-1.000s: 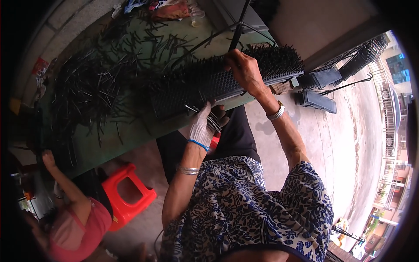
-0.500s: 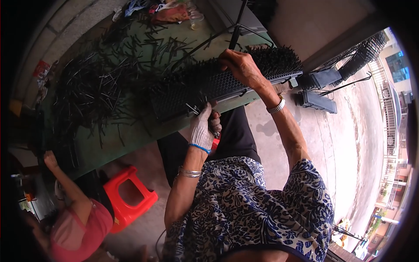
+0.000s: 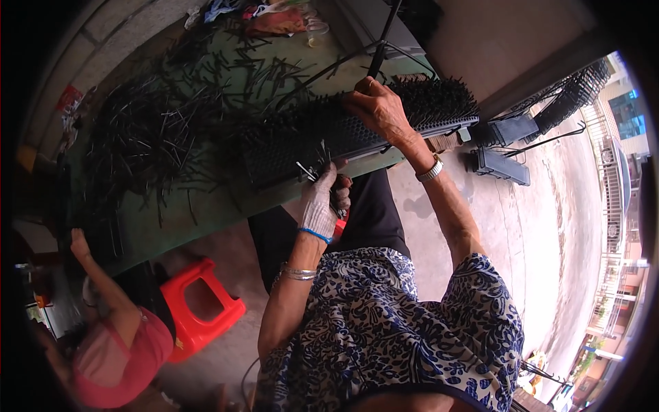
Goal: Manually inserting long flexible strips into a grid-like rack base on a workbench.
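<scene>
Centre of frame: a long black perforated strip (image 3: 357, 141) bristling with upright black pins is laid across the near edge of a green table (image 3: 206, 213). Its long axis runs from centre-left up toward the upper right of the frame, slightly tilted.

The right hand (image 3: 377, 110) is set on top of the strip about mid-length, fingers curled down over the far edge and pressed among the pins; whether a single pin is pinched between them cannot be told (the fingertips are hidden behind the knuckles).

The left hand (image 3: 322, 202), in a pale glove with a blue cuff, is held just below the strip's near edge, lower and left of the right hand. Its fingers are closed around a small bundle of thin metal-tipped pins (image 3: 312, 168), whose tips point up and left toward the strip. The bundle's ends are seen just beside, perhaps touching, the strip's near side.

So the strip lies directly above the gloved fingers in the picture, and the left hand is the nearer one to its unfilled left portion.

Upper left: a large loose heap of black pins (image 3: 144, 144) is spread over the table, well apart from both hands. A red plastic stool (image 3: 199, 309) stands at lower left, beside another person (image 3: 117, 343) in pink.
</scene>
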The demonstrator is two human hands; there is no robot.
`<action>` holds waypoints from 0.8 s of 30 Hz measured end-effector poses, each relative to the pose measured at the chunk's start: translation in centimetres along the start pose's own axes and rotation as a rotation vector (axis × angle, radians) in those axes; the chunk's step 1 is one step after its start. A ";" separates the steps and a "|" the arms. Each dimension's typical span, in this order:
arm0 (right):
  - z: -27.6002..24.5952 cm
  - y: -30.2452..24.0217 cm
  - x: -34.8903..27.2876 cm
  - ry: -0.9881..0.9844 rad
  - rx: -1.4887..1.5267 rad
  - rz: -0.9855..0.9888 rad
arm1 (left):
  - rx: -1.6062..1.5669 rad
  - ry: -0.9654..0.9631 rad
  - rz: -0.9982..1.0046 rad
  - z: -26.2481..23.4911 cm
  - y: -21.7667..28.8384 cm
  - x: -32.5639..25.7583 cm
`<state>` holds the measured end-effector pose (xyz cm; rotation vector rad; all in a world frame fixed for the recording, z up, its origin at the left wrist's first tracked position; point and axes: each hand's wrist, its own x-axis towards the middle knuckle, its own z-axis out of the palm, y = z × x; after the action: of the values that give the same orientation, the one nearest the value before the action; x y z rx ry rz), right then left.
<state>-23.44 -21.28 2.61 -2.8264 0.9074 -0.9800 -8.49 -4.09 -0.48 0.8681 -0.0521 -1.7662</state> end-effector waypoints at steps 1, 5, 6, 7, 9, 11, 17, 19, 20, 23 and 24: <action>0.0 -0.2 -0.1 0.003 -0.032 0.029 | 0.014 -0.003 0.009 0.0 0.0 -0.1; 0.6 -0.9 -0.8 -0.034 -0.175 0.173 | 0.002 -0.009 0.030 0.1 -0.1 -0.2; 0.7 -1.1 -0.8 -0.035 -0.174 0.170 | 0.031 0.026 0.044 0.6 0.0 -0.7; 0.7 -1.4 -0.9 -0.024 -0.229 0.175 | 0.060 0.061 0.058 0.8 0.1 -1.0; 0.8 -2.2 -0.9 -0.014 -0.279 0.172 | 0.044 0.031 0.068 0.4 0.1 -0.9; 0.7 -3.5 -0.9 0.125 -0.294 0.191 | 0.026 0.002 0.082 0.0 0.1 -1.1; -0.8 -8.6 -0.7 -0.462 0.725 0.379 | 0.133 0.047 0.157 -0.2 1.0 -2.6; -0.4 -9.4 -0.8 -0.419 0.919 0.439 | 0.169 0.072 0.165 -0.6 1.0 -2.9; -0.6 -9.5 -0.6 -0.432 0.936 0.454 | 0.161 0.077 0.170 -0.6 1.1 -3.1; 0.5 -10.0 -0.4 -0.434 1.000 0.504 | 0.136 0.112 0.202 -1.1 1.6 -3.7; 0.9 -10.2 -0.2 -0.410 1.038 0.548 | 0.142 0.158 0.209 -1.5 1.7 -3.7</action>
<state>-17.78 -12.83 3.77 -1.6743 0.7337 -0.5141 -5.82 -1.03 1.14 1.0632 -0.1605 -1.5087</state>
